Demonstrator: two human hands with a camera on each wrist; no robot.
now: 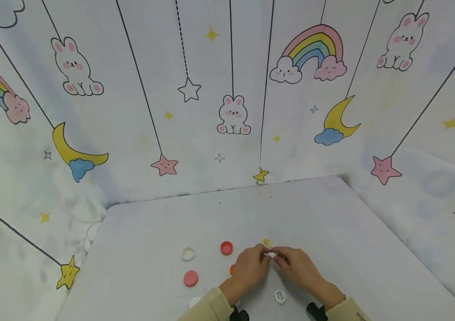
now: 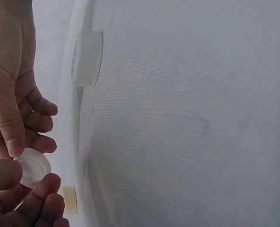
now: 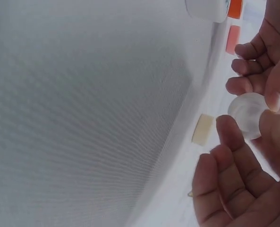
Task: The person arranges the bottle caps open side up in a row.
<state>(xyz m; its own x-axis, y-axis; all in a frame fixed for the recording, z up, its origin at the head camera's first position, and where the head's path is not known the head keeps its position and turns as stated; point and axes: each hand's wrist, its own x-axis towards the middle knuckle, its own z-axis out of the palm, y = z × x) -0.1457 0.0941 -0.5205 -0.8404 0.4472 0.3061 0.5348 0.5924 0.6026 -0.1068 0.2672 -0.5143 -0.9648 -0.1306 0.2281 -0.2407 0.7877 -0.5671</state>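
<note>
We find the left hand (image 1: 251, 267) and the right hand (image 1: 297, 267) brought together, both pinching one translucent white cap (image 2: 35, 168) by its rim. The part sits between the two hands, raised off the tabletop (image 1: 143, 236). We judge that this rim grip — one hand to each side — steadies a small component and leaves much of its face uncovered.

Just beyond the hands we locate a yellow cap (image 1: 266, 243); on the near side lies a marked white cap (image 1: 280, 296). An orange cap (image 1: 232, 269) is partly hidden by the left hand. Further left we note a red cap (image 1: 226, 248), a pale cap (image 1: 188, 254) and a pink cap (image 1: 190, 278), with a plain white cap (image 1: 194, 302) partly covered by the left sleeve (image 1: 207, 306). The spacing probably keeps each piece distinct and reachable.

Greenish marks face up on the marked white cap — we cannot read them. The right sleeve (image 1: 345, 307) carries dark lettering, likewise too small. We identify no brand.
</note>
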